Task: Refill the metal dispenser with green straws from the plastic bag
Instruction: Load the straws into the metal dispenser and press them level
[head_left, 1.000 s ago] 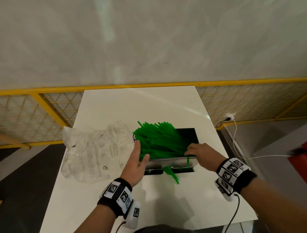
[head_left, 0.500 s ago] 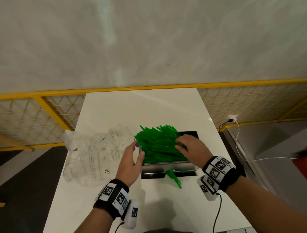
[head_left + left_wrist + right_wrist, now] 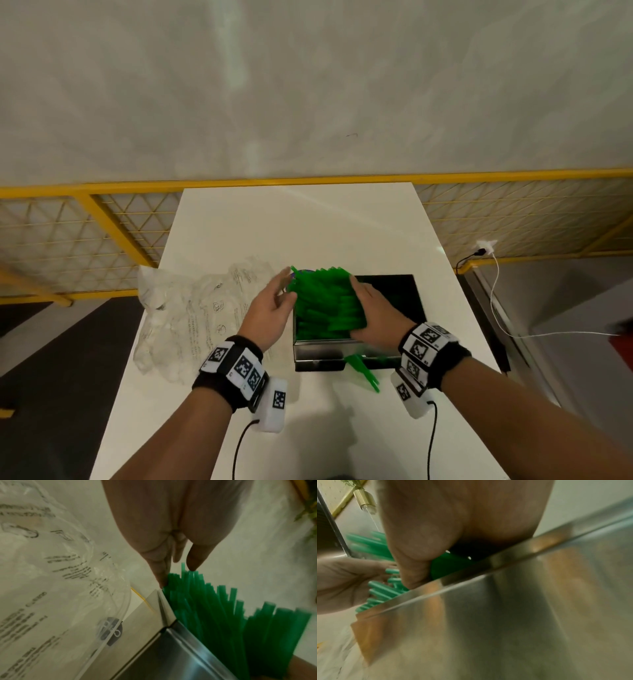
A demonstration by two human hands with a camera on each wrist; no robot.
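- White surface (image 3: pixel 308 219) sitting against a pale wall, yellow mesh railing (image 3: pixel 102 226) running behind it; a white cable (image 3: pixel 496 308) is plugged in off to the right.
- Left fingers (image 3: pixel 193 561) are straight and held together, tips touching the ends of the green straws (image 3: pixel 325 301) where they're overhanging the left rim. Nothing pinched.
- Right fingers (image 3: pixel 356 287) are lying flat on top of the pile, thumb tucked at the front rim in the right wrist view; pressing, not gripping.
- Change vs a second ago: right hand (image 3: pixel 373 318) has moved from the front-right edge of the metal dispenser (image 3: pixel 318 353) onto the middle of the pile; left hand (image 3: pixel 270 311) has moved from the front-left corner of the dispenser to the straws' left ends. The fan is looking tighter and lower.
- Meaning: straws are already out of the bag and sitting in the dispenser; I'd judge this as the squaring-up step, with the refill mostly done.
- Still hanging: straw ends are sticking past the left rim, so the pile isn't seating fully.
- A few stray straws (image 3: pixel 363 371) are poking out of the front slot onto the surface, just beside the right wrist band.
- Plastic bag (image 3: pixel 191 308) is lying crumpled and apparently empty just left of the dispenser, close behind the left hand. It's crowding the side-push a bit.
- Dark open lid (image 3: pixel 394 294) is lying behind the right hand, not obstructing.
- Risk: pressing down harder could be pushing more straws out through the front slot.
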